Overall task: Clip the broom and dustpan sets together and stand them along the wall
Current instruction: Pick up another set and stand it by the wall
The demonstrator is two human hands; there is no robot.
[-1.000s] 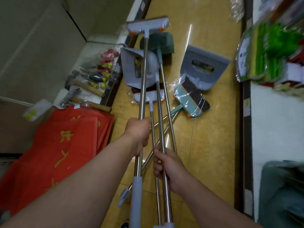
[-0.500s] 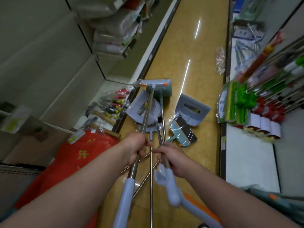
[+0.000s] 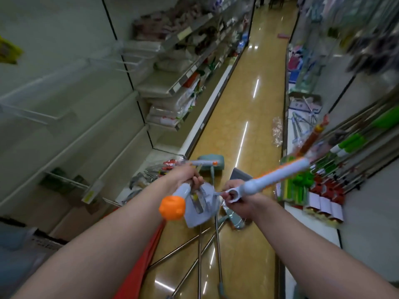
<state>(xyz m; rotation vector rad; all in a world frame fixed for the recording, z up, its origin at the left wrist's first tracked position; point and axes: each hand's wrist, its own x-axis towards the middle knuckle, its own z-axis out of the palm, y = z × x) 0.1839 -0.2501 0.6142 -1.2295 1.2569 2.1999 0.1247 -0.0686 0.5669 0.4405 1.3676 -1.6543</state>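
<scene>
Both broom-set handles are in the person's hands, mid-aisle. The left hand (image 3: 186, 176) has its fingers curled tight round the first handle (image 3: 182, 192), a pale blue grip whose orange end cap (image 3: 172, 208) points back toward the camera; past the knuckles its pale broom head (image 3: 199, 163) shows, orange at the tip. The right hand (image 3: 237, 201) is wrapped round the second handle (image 3: 278, 175) just below its ring clip (image 3: 234, 193), and that pale blue grip, edged in orange, slants up and away to the right, blurred. The 2 hands are close, not touching.

Directly under them a grey dustpan (image 3: 205, 214) lies on the glossy tan floor (image 3: 248, 126), with a second grey dustpan (image 3: 239, 174) just beyond the right hand and a teal-green head (image 3: 218, 167) beside the far end of the first handle. A teal broom head (image 3: 236, 222) in clear wrap lies below the right wrist. At least 3 steel poles (image 3: 199, 255) cross one another on the floor between the forearms.

Further out, red mats (image 3: 138, 268) lie by the left forearm, hand tools (image 3: 149, 175) sit on the low left ledge, and the left shelving (image 3: 172, 87) holds packaged goods. On the right shelf (image 3: 311, 236) are green and red packs (image 3: 302, 188), with a row of long green-gripped handles (image 3: 349, 143) behind them. A crumpled clear wrapper (image 3: 277, 130) lies at the floor's right edge.
</scene>
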